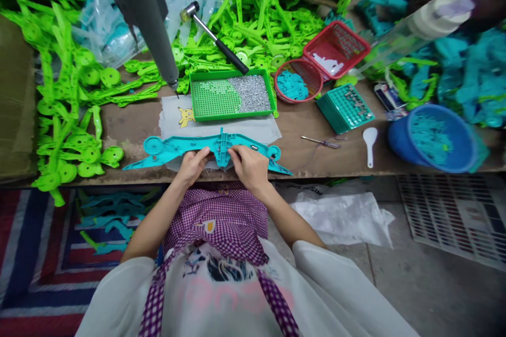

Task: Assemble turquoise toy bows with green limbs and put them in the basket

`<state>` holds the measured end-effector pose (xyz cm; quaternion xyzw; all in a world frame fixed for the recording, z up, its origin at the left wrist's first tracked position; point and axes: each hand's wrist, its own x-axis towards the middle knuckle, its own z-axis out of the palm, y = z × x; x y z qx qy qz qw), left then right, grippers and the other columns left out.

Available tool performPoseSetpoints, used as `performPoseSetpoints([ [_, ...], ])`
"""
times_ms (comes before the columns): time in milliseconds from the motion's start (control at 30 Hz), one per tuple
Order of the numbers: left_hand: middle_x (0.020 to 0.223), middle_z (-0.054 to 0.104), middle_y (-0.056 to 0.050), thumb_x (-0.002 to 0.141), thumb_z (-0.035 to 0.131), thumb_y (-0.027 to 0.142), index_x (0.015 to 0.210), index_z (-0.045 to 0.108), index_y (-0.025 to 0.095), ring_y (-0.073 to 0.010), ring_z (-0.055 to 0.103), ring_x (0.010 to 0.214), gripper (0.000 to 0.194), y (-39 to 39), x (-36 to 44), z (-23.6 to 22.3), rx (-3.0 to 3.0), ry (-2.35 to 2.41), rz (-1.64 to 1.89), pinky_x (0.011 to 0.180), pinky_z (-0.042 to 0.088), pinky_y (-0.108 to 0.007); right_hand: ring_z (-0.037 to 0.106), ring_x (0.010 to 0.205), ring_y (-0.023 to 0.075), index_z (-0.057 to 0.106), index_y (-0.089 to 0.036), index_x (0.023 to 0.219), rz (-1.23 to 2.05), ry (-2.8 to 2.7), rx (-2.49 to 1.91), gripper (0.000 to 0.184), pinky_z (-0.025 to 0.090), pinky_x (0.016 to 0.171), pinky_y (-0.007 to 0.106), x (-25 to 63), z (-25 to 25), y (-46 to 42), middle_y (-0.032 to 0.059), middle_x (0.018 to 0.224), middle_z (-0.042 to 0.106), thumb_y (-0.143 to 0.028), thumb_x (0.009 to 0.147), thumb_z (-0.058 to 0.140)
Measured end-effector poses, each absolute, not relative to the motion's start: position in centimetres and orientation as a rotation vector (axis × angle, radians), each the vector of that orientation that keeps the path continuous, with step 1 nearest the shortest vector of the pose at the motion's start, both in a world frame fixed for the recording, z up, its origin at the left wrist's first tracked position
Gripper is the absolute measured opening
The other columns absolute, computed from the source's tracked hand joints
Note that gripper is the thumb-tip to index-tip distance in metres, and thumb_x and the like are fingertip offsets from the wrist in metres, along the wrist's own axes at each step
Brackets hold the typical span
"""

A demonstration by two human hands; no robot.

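A long turquoise plastic part point(185, 145), shaped like a bow with a round disc near each end, lies across the front of the bench. My left hand point(193, 165) grips its lower edge just left of the ribbed middle piece. My right hand point(250, 165) is on the right side of that middle piece, its thumb and fingers closed against the part; whether they also pinch something small is hidden. Under the part lies a pale cloth point(253, 129). Behind it stands a green perforated tray point(213, 99) holding many small silver pieces.
A grey power-driver shaft point(158, 47) hangs down at the left. A hammer point(215, 37) lies behind the tray. Red baskets point(281, 92), a teal rack point(336, 118), a screwdriver point(321, 142), a white spoon point(370, 145) and a blue bowl point(399, 142) stand rightward. Green parts point(59, 84) heap leftward.
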<state>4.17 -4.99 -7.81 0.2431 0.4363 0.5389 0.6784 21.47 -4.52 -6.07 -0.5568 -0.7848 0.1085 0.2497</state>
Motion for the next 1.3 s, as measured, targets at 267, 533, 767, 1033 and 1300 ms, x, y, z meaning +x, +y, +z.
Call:
performPoseSetpoints([
  [267, 0.078, 0.074, -0.008, 0.068, 0.081, 0.047, 0.071, 0.069, 0.014, -0.0238, 0.070, 0.085, 0.036, -4.7, 3.9, -7.8, 0.641, 1.017, 1.190, 0.086, 0.056, -0.038, 0.068, 0.068, 0.0165, 0.071, -0.022, 0.100, 0.422, -2.124, -1.797, 0.035, 0.032, 0.059, 0.026, 19.6, -6.3, -4.4, 0.0036, 0.083, 0.077, -0.040, 0.101, 0.041],
  [533, 0.072, 0.069, -0.004, 0.090, 0.057, 0.044, 0.094, 0.073, 0.019, -0.0162, 0.063, 0.066, 0.030, -5.0, -1.1, -3.4, 1.571, 1.397, 0.519, 0.066, 0.050, -0.029, 0.068, 0.074, 0.0200, 0.067, -0.024, 0.111, 0.633, -2.286, -2.006, 0.037, 0.030, 0.061, 0.028, 19.0, -4.9, -3.1, 0.0065, 0.087, 0.076, -0.041, 0.102, 0.036],
  [767, 0.087, 0.068, -0.010, 0.087, 0.061, 0.031, 0.087, 0.074, 0.017, -0.0214, 0.062, 0.080, 0.019, -1.1, 2.1, -3.6, 2.084, 1.550, 0.251, 0.076, 0.045, -0.034, 0.070, 0.083, 0.0240, 0.066, -0.027, 0.114, 0.659, -2.278, -2.047, 0.038, 0.037, 0.066, 0.029, 18.8, -5.0, -3.0, 0.0067, 0.091, 0.076, -0.043, 0.101, 0.034],
  [1033, 0.069, 0.069, -0.007, 0.076, 0.062, 0.023, 0.075, 0.076, 0.017, -0.0188, 0.058, 0.067, 0.015, 1.9, 3.0, -2.3, 2.060, 1.512, -0.093, 0.065, 0.039, -0.031, 0.070, 0.088, 0.0264, 0.066, -0.025, 0.114, 0.711, -2.297, -2.048, 0.039, 0.042, 0.072, 0.032, 19.0, -4.4, -2.6, 0.0096, 0.096, 0.076, -0.043, 0.101, 0.034],
  [1300, 0.074, 0.072, -0.008, 0.076, 0.058, 0.023, 0.081, 0.077, 0.017, -0.0186, 0.061, 0.072, 0.020, 2.0, 3.4, -1.9, 2.038, 1.526, -0.127, 0.068, 0.040, -0.031, 0.068, 0.090, 0.0247, 0.069, -0.024, 0.111, 0.857, -2.289, -1.855, 0.030, 0.040, 0.074, 0.032, 20.0, -4.2, -2.0, 0.0085, 0.098, 0.076, -0.033, 0.097, 0.044],
])
